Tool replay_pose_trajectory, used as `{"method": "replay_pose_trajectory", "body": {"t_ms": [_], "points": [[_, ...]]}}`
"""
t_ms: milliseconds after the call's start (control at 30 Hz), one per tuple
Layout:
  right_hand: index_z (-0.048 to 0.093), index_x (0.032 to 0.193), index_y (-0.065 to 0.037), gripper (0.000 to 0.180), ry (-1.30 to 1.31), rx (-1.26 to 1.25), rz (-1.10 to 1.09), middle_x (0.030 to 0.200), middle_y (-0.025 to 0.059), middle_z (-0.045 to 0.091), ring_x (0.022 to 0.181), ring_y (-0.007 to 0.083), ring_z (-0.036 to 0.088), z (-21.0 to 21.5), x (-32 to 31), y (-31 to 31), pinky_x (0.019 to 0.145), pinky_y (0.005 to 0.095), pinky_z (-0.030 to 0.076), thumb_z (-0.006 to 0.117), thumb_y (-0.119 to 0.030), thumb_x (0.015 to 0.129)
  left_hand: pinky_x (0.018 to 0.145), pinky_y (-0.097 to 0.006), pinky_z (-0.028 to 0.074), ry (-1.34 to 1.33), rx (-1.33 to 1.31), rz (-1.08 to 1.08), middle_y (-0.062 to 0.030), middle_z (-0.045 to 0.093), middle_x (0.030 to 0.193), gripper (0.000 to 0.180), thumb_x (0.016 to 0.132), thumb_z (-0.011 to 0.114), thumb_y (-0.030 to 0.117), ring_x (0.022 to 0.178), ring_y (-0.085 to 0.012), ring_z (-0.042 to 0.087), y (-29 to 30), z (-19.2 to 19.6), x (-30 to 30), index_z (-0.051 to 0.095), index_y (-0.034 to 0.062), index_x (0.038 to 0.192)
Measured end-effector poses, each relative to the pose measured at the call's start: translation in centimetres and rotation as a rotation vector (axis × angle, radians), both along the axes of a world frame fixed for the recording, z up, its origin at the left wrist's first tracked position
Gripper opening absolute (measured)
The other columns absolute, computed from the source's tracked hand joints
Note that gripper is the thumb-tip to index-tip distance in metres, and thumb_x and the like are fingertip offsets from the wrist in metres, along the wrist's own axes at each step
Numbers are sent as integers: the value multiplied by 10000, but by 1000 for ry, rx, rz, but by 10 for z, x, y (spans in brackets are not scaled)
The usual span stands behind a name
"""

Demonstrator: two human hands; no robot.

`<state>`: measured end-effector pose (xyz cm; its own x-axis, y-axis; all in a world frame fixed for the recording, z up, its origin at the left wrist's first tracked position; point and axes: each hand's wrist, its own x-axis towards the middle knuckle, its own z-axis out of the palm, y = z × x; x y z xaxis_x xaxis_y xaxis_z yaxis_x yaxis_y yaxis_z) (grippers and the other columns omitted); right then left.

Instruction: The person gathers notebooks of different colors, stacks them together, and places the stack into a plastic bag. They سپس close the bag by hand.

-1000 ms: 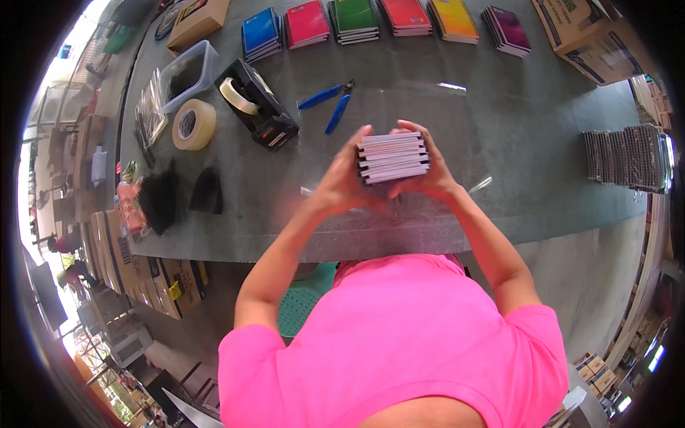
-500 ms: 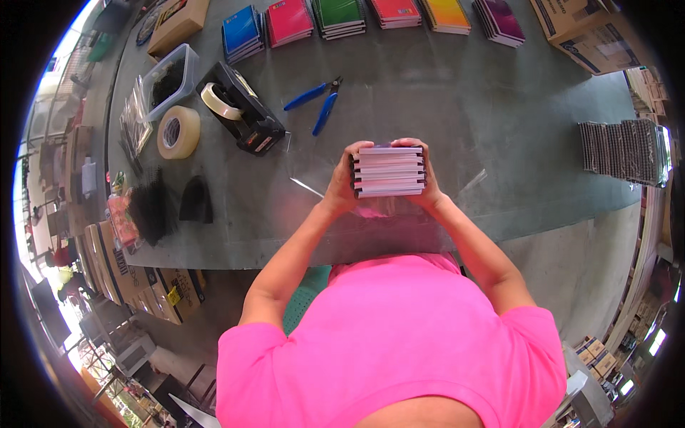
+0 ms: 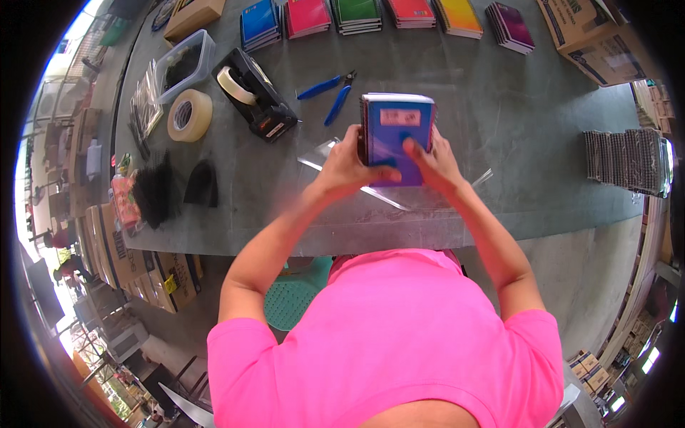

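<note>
Both my hands hold a stack of spiral-bound notebooks [image 3: 391, 150] above the near middle of the table. A blue cover with a pale label faces up, and white page edges show at its far end. My left hand [image 3: 346, 167] grips the stack's left side, its thumb across the lower cover. Around the right side closes my right hand [image 3: 441, 164], thumb pressed on the cover. Underneath, a clear plastic sheet or bag [image 3: 392, 200] lies on the table, partly hidden by the stack and hands.
Beyond my hands lie blue-handled cutters [image 3: 337, 107], with a black tape dispenser [image 3: 275, 123] and tape roll [image 3: 203, 116] leftward. Coloured notebook piles, including a blue one [image 3: 258, 25], line the far side. A cardboard box [image 3: 606, 57] and dark spiral-bound stack [image 3: 621, 160] stand right.
The stack has tipped from showing its layered page edges to showing its blue cover. Both thumbs now lie over that cover. The view has shifted slightly.
</note>
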<state>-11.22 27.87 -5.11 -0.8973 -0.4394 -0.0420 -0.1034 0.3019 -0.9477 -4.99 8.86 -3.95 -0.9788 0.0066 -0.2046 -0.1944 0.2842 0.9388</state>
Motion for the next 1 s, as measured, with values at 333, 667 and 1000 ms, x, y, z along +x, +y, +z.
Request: {"method": "replay_pose_trajectory", "body": {"t_ms": [333,667,1000], "points": [[628,1042,-1,920,-149,648,188,879,190,668,904,314,647,-7,-31,3,763,418,501,286,-810,768,739,-307,518,-474,70,34,-154,604,1049,882,584,848,460,917,-207,617,5,-8,-26,481,-75,1182],[644,1042,-33,910,-168,726,168,909,178,671,919,332,639,-4,-30,-3,792,428,492,304,-824,747,629,-307,555,-387,-168,115,-180,635,949,858,539,831,545,822,-202,655,7,-4,-22,550,-95,1037],[636,1060,-48,592,237,562,-51,1108,172,608,1108,300,544,-18,-20,36,901,385,432,445,-573,866,705,-377,511,-46,-456,252,-129,616,987,541,778,692,436,851,-268,616,-11,-27,15,582,16,1100]]}}
